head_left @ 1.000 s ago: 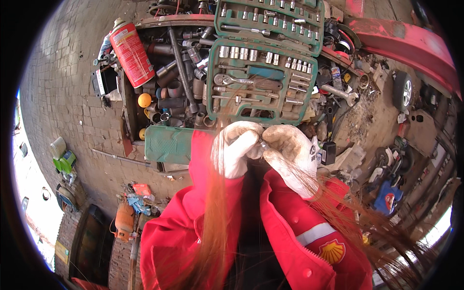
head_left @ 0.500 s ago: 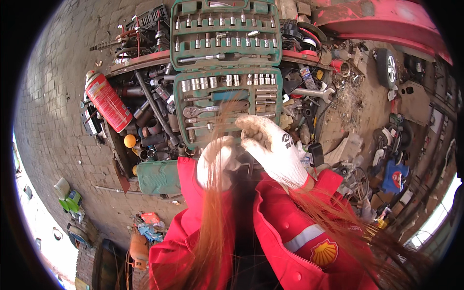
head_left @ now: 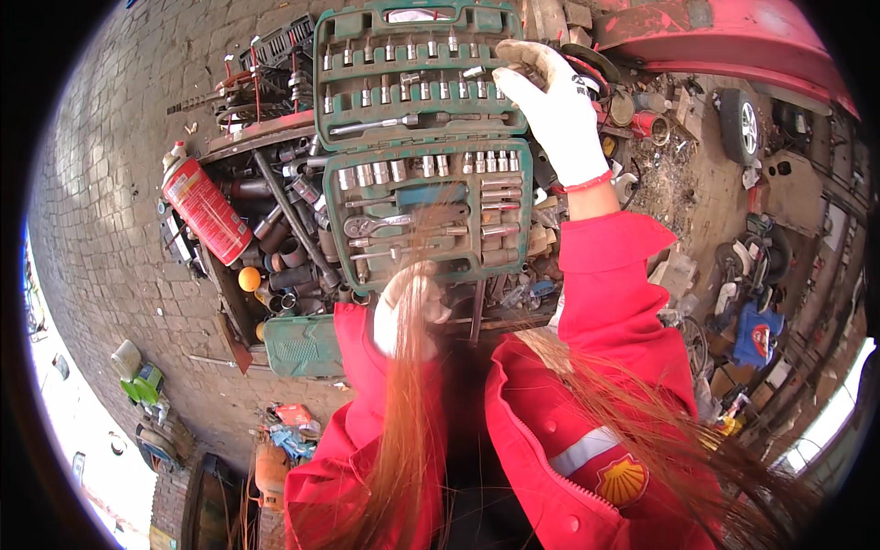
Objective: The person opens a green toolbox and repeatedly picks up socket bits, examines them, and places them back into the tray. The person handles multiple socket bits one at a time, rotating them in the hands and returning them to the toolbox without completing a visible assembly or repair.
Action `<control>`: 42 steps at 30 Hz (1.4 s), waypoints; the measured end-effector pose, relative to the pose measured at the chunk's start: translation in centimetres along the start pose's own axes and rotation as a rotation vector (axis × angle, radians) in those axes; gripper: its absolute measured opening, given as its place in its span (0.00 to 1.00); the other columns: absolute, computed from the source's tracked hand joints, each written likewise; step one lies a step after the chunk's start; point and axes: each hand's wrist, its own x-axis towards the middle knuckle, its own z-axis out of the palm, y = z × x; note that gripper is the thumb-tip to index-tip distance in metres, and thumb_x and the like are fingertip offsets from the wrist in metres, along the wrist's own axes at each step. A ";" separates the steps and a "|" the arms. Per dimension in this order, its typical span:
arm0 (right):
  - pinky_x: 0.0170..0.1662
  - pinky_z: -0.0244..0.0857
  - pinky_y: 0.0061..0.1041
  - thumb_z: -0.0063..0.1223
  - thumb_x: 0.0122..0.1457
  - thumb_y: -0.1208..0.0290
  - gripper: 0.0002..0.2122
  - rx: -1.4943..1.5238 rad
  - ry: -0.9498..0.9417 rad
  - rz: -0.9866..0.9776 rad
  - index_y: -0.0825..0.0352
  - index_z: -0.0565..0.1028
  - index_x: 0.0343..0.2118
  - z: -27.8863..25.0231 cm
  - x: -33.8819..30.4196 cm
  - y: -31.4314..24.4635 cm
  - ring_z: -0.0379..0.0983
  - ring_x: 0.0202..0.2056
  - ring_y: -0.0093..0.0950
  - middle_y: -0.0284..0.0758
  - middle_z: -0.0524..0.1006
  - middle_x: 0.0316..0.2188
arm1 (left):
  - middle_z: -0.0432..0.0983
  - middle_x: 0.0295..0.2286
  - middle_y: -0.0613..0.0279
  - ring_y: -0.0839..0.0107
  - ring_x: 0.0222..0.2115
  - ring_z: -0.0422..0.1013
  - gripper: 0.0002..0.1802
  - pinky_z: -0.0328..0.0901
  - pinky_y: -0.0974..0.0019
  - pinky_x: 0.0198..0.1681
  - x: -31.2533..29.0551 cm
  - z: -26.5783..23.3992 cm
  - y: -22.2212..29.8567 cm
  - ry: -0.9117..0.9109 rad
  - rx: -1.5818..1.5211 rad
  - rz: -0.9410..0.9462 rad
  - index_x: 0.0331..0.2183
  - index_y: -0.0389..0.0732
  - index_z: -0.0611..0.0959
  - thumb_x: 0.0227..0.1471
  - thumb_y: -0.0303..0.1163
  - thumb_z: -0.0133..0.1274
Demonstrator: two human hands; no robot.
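Note:
A green socket set case [head_left: 428, 147] lies unfolded in front of me, with sockets, a ratchet [head_left: 378, 223] and a blue-handled driver [head_left: 431, 195] in its near half. Rows of bit sockets [head_left: 390, 52] fill the lid, and one small metal piece [head_left: 474, 71] lies askew there. At the lid's right side, my right hand [head_left: 555, 105] in a white glove has curled fingers, with the thumb apart from them; nothing shows between them. My left hand [head_left: 406, 312], also gloved, is closed just below the case's near edge. Hair crosses it, and whatever it holds is hidden.
Left of the case, a red spray can [head_left: 206, 209] leans on a bin of large sockets and pipes [head_left: 293, 247]. A green plastic box [head_left: 301, 346] sits near my left sleeve. Further right are a wheel [head_left: 738, 126], a red steel beam [head_left: 733, 41] and assorted scrap.
My right hand has gone from beside the left hand, at the case's near edge, up and right to the lid's right side. My left hand stays nearly in place, still closed.

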 end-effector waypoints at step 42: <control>0.46 0.68 0.35 0.50 0.57 0.68 0.09 -0.336 -0.683 -0.272 0.64 0.76 0.39 0.2 -12.1 -5.3 0.72 0.42 0.37 0.37 0.75 0.39 | 0.74 0.19 0.62 0.74 0.19 0.66 0.17 0.60 0.72 0.26 -0.6 3.2 1.8 -0.164 0.608 0.099 0.36 0.31 0.79 0.60 0.39 0.51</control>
